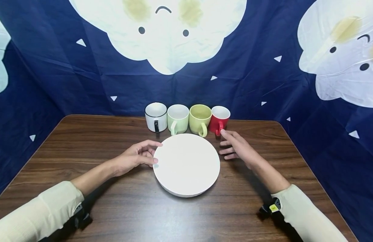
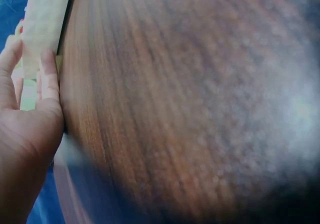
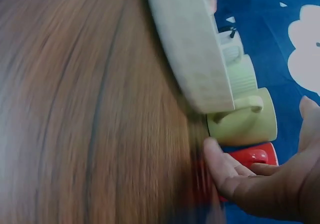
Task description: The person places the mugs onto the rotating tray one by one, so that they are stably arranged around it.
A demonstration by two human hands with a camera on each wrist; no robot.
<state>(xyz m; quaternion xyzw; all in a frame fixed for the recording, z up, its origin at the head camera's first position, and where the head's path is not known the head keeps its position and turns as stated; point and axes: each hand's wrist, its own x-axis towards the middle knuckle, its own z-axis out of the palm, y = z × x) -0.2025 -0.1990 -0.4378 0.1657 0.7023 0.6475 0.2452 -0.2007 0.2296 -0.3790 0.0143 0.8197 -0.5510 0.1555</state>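
A white, round, flat-topped thing (image 1: 186, 164) with a thick side sits on the wooden table. My left hand (image 1: 138, 155) is at its left edge, thumb and forefinger tips right at the rim, the other fingers lower along the side. On the opposite side, my right hand (image 1: 237, 148) has its fingers spread and loosely bent, apart from the round thing. Its forefinger overlaps the handle of a red mug (image 1: 220, 116) in the head view. In the right wrist view the red mug (image 3: 255, 155) is partly hidden behind that hand, which holds nothing.
Behind the round thing stand a yellow-green mug (image 1: 196, 126), a pale green ribbed mug (image 1: 178, 124) and a white mug (image 1: 153, 122) with black rim and handle, in one row with the red one. A blue cloth (image 1: 92, 77) with white clouds hangs behind the table (image 1: 92, 134).
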